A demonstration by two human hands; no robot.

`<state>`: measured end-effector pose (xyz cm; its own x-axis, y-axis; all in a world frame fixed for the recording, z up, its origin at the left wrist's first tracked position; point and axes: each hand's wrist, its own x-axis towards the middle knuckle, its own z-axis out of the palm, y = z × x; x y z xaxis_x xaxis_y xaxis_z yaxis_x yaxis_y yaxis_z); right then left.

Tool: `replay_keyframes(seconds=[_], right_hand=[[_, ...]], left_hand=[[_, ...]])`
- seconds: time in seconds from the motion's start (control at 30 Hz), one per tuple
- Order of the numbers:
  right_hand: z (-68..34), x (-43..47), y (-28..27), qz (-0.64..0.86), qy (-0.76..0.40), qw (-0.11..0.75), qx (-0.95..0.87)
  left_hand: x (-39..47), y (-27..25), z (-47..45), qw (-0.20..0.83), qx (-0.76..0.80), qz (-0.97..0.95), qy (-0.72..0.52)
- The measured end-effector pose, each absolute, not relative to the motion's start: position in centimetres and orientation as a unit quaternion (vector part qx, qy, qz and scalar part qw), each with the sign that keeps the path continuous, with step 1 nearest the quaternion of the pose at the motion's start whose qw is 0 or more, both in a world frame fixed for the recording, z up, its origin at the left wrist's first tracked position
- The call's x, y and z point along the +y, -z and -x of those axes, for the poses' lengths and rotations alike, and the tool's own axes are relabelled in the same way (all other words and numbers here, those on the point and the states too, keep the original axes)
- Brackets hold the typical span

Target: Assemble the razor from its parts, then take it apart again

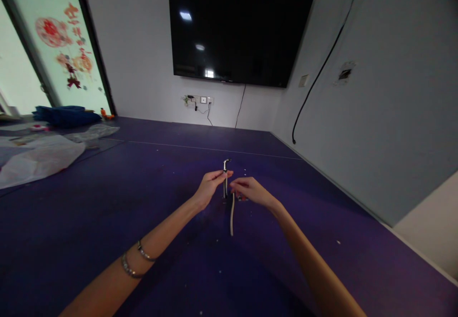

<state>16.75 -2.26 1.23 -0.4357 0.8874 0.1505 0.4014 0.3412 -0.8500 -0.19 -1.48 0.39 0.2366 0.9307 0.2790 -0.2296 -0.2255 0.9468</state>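
My left hand point(212, 187) is closed around a slim, upright black-and-white piece point(225, 191), whose shiny top end bends to the right above the fingers. I cannot make out its exact kind. Just to the right, my right hand point(251, 189) pinches the upper end of a thin beige cord-like strip point(232, 217). The strip hangs or lies downward from the fingertips with a slight curve. Under the right hand is a small reddish, patterned item point(243, 198), mostly hidden by the fingers.
Small white scraps point(338, 242) dot the purple surface point(150, 221). White plastic sheeting point(46, 159) and dark blue cloth point(66, 115) lie at the left. A black cable point(315, 81) hangs down the right wall. A television point(239, 31) hangs above wall sockets point(203, 100).
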Motion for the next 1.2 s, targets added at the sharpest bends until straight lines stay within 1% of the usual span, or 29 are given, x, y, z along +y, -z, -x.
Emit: replay_keyframes(seconds=[0.1, 0.17, 0.27, 0.33, 0.37, 0.43, 0.5, 0.6, 0.73, 0.8, 0.9, 1.03, 1.2], right_hand=[[-15.7, -2.9, -1.4, 0.378, -0.406, 0.319, -0.768], [-15.2, -3.3, -1.5, 0.37, -0.414, 0.326, -0.765], [-14.7, -3.6, -1.7, 0.376, -0.433, 0.339, -0.746], [-14.5, -3.5, -1.5, 0.398, -0.433, 0.351, -0.728], [-14.4, -3.3, -1.2, 0.42, -0.423, 0.359, -0.718], [-14.3, -2.8, -0.4, 0.478, -0.379, 0.368, -0.702], [-14.1, -2.4, 0.7, 0.538, -0.313, 0.352, -0.699], [-13.7, -2.2, 2.4, 0.612, -0.213, 0.281, -0.708], [-12.5, -3.0, 3.6, 0.68, -0.13, 0.185, -0.697], [-11.9, -3.4, 3.8, 0.694, -0.098, 0.153, -0.697], [-11.4, -3.7, 4.0, 0.694, -0.067, 0.13, -0.705], [-11.1, -3.9, 4.1, 0.691, -0.051, 0.113, -0.712], [-10.8, -4.1, 4.1, 0.687, -0.034, 0.098, -0.719]], left_hand=[[-1.9, -0.8, 0.1, 0.607, 0.273, -0.533, -0.523], [-2.1, -0.9, -0.1, 0.628, 0.259, -0.522, -0.515], [-1.9, -0.7, -0.1, 0.632, 0.251, -0.53, -0.507], [-1.1, -0.5, 0.3, 0.613, 0.275, -0.548, -0.498], [-0.5, -0.5, 0.8, 0.594, 0.301, -0.559, -0.494], [1.2, -0.4, 2.2, 0.521, 0.385, -0.576, -0.499], [3.0, -0.1, 4.0, 0.403, 0.471, -0.582, -0.527], [5.3, 0.8, 6.7, 0.263, 0.548, -0.637, -0.474], [6.5, 3.3, 8.2, 0.153, 0.55, -0.731, -0.372], [6.5, 4.5, 8.2, 0.132, 0.539, -0.763, -0.332], [6.4, 5.7, 8.0, 0.127, 0.51, -0.799, -0.291], [6.2, 6.4, 7.9, 0.13, 0.48, -0.822, -0.278], [6.1, 6.7, 7.8, 0.109, 0.472, -0.834, -0.263]])
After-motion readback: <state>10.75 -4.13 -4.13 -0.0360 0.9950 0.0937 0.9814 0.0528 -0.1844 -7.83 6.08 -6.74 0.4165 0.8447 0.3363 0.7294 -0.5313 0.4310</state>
